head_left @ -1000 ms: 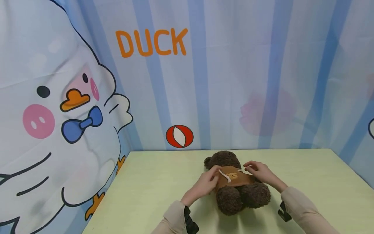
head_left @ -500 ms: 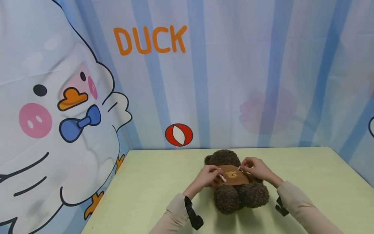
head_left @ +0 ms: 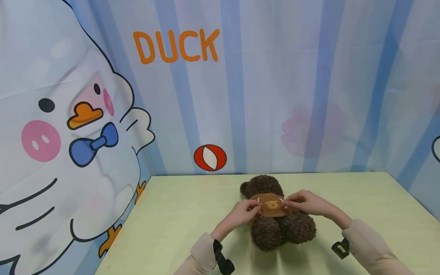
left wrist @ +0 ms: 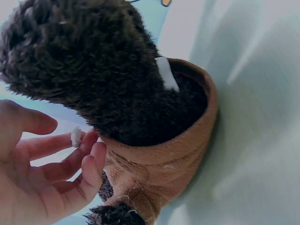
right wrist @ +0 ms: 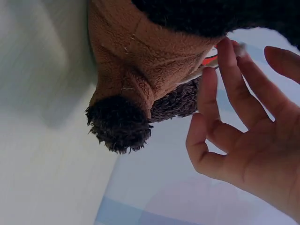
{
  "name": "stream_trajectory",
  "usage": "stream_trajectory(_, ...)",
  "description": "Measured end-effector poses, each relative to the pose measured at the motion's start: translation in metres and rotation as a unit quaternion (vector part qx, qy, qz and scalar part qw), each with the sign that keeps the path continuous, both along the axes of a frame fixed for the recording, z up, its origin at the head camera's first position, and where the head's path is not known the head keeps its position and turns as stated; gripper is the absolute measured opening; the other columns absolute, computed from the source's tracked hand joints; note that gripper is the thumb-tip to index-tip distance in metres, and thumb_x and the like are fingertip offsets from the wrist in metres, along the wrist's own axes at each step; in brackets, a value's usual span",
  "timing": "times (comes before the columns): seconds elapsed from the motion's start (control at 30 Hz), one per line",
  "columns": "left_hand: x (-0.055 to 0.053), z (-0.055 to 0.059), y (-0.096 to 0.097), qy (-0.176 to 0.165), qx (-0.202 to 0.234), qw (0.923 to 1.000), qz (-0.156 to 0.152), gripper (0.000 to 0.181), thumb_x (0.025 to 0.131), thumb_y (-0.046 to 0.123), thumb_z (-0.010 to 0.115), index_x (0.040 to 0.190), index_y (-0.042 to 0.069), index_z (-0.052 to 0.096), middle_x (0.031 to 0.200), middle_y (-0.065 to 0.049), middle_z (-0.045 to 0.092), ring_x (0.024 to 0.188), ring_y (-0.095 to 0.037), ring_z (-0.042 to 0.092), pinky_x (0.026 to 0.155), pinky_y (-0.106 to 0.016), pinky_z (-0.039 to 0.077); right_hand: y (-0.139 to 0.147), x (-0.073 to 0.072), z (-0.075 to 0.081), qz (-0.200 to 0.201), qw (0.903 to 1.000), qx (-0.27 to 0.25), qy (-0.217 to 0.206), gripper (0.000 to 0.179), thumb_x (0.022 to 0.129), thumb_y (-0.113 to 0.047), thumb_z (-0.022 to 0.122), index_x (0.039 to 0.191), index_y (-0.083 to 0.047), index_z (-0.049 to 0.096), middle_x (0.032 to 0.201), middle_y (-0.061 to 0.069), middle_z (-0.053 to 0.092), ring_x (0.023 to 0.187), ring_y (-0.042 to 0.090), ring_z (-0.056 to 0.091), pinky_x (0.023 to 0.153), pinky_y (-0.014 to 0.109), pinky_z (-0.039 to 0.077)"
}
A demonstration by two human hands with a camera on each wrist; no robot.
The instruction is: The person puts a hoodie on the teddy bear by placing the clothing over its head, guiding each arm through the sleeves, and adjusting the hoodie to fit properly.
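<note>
A dark brown plush bear (head_left: pixel 266 233) sits against the pale table with its legs toward me, wearing a brown top (head_left: pixel 267 212) with a small bear face on its front. At the left of the chest, my left hand (head_left: pixel 243 212) has its fingertips at a white drawstring (left wrist: pixel 76 137). Its thumb stands apart from the bent fingers. On the other side my right hand (head_left: pixel 307 202) touches the second white drawstring (head_left: pixel 285 206) with its fingertips, thumb also apart in the right wrist view. A white tag (left wrist: pixel 166 74) shows at the top's hem in the left wrist view.
The pale yellow-green table (head_left: pixel 172 221) ends at a curtain (head_left: pixel 261 95) with blue stripes, the word DUCK and a large printed duck (head_left: pixel 68 191). Black straps (head_left: pixel 222 259) with cameras are worn on both wrists.
Both hands moved in to the two drawstrings on the chest, pinched them near the neck, then slid down toward the ends. The bear has stayed nearly in place.
</note>
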State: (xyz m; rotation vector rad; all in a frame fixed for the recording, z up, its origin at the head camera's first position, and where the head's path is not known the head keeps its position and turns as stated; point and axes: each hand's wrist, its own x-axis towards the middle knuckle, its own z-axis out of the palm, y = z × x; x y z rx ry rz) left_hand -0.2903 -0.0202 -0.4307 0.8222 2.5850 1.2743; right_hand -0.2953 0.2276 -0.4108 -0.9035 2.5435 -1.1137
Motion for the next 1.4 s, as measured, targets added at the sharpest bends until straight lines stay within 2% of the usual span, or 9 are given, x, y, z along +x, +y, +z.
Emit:
stream_trajectory(0.13, 0.005, -0.001, -0.003, 0.043, -0.033, 0.9985, -0.012, 0.025, 0.092, 0.014, 0.047, 0.108, 0.005, 0.064, 0.097, -0.011, 0.065, 0.064, -0.003, 0.048, 0.055, -0.017, 0.037, 0.002, 0.012, 0.003, 0.011, 0.9998, 0.016, 0.005, 0.036, 0.095, -0.026, 0.04, 0.111, -0.002, 0.062, 0.094, 0.01, 0.067, 0.075, 0.001, 0.059, 0.064, 0.024, 0.046)
stream_trajectory(0.3, 0.009, 0.001, -0.011, 0.038, -0.019, 0.999, -0.017, 0.023, 0.092, 0.014, 0.048, 0.107, 0.008, 0.065, 0.093, -0.009, 0.065, 0.061, -0.002, 0.049, 0.053, -0.018, 0.038, 0.011, 0.023, 0.009, -0.007, 0.9981, 0.034, 0.05, 0.036, 0.095, -0.028, 0.04, 0.11, -0.006, 0.063, 0.096, 0.008, 0.068, 0.08, 0.004, 0.061, 0.062, 0.024, 0.045)
stream_trajectory(0.43, 0.008, 0.001, -0.017, 0.066, 0.009, 0.9958, 0.063, 0.02, 0.09, 0.016, 0.051, 0.102, 0.007, 0.065, 0.077, -0.012, 0.062, 0.055, -0.008, 0.046, 0.048, -0.021, 0.036, 0.023, 0.021, 0.004, -0.105, 0.9909, 0.024, 0.08, 0.034, 0.095, -0.027, 0.041, 0.107, -0.004, 0.063, 0.095, 0.013, 0.066, 0.08, 0.015, 0.062, 0.06, 0.027, 0.045)
stream_trajectory(0.53, 0.005, -0.004, -0.019, 0.08, 0.001, 0.9841, 0.159, 0.029, 0.089, 0.024, 0.053, 0.11, 0.006, 0.058, 0.087, -0.022, 0.053, 0.067, -0.021, 0.045, 0.056, -0.03, 0.035, 0.031, 0.014, -0.014, -0.188, 0.982, -0.001, 0.016, 0.043, 0.095, -0.032, 0.039, 0.121, 0.001, 0.05, 0.11, 0.029, 0.055, 0.085, 0.027, 0.06, 0.064, 0.033, 0.049)
stream_trajectory(0.7, -0.003, -0.02, -0.021, -0.059, 0.042, 0.9812, 0.179, 0.055, 0.088, 0.037, 0.053, 0.13, 0.005, 0.037, 0.122, -0.033, 0.039, 0.07, -0.039, 0.059, 0.059, -0.042, 0.049, 0.034, 0.002, -0.05, -0.218, 0.9556, -0.082, -0.181, 0.069, 0.094, -0.043, 0.033, 0.139, 0.006, 0.015, 0.135, 0.04, 0.018, 0.1, 0.043, 0.053, 0.069, 0.038, 0.05)
stream_trajectory(0.83, -0.009, -0.03, -0.019, -0.166, 0.16, 0.957, 0.176, 0.039, 0.088, 0.025, 0.055, 0.119, 0.001, 0.048, 0.121, -0.031, 0.044, 0.062, -0.033, 0.065, 0.057, -0.041, 0.053, 0.026, -0.005, -0.066, -0.236, 0.9338, -0.136, -0.232, 0.074, 0.092, -0.048, 0.035, 0.137, 0.008, 0.021, 0.137, 0.035, 0.024, 0.092, 0.027, 0.059, 0.064, 0.031, 0.047)
stream_trajectory(1.07, -0.023, -0.033, -0.019, -0.176, 0.226, 0.9258, 0.247, 0.02, 0.085, 0.008, 0.052, 0.101, -0.001, 0.059, 0.111, -0.025, 0.048, 0.06, -0.022, 0.062, 0.056, -0.036, 0.053, 0.008, -0.013, -0.071, -0.282, 0.8981, -0.222, -0.254, 0.051, 0.091, -0.031, 0.049, 0.123, 0.008, 0.046, 0.092, 0.001, 0.06, 0.075, 0.005, 0.057, 0.065, 0.024, 0.049)
stream_trajectory(1.27, -0.037, -0.038, -0.022, -0.175, 0.249, 0.9102, 0.281, 0.019, 0.085, 0.011, 0.053, 0.099, -0.001, 0.059, 0.109, -0.021, 0.05, 0.058, -0.013, 0.055, 0.056, -0.03, 0.052, 0.0, -0.025, -0.069, -0.295, 0.8962, -0.241, -0.227, 0.047, 0.089, -0.021, 0.052, 0.122, 0.011, 0.047, 0.085, -0.006, 0.061, 0.069, 0.0, 0.054, 0.06, 0.02, 0.046)
stream_trajectory(1.4, -0.042, -0.043, -0.024, -0.166, 0.262, 0.9098, 0.276, 0.02, 0.084, 0.012, 0.059, 0.097, -0.002, 0.061, 0.107, -0.021, 0.051, 0.064, -0.013, 0.058, 0.061, -0.033, 0.053, 0.0, -0.031, -0.069, -0.311, 0.8939, -0.235, -0.221, 0.048, 0.087, -0.021, 0.055, 0.121, 0.011, 0.048, 0.087, -0.005, 0.062, 0.055, -0.002, 0.044, 0.055, 0.019, 0.04)
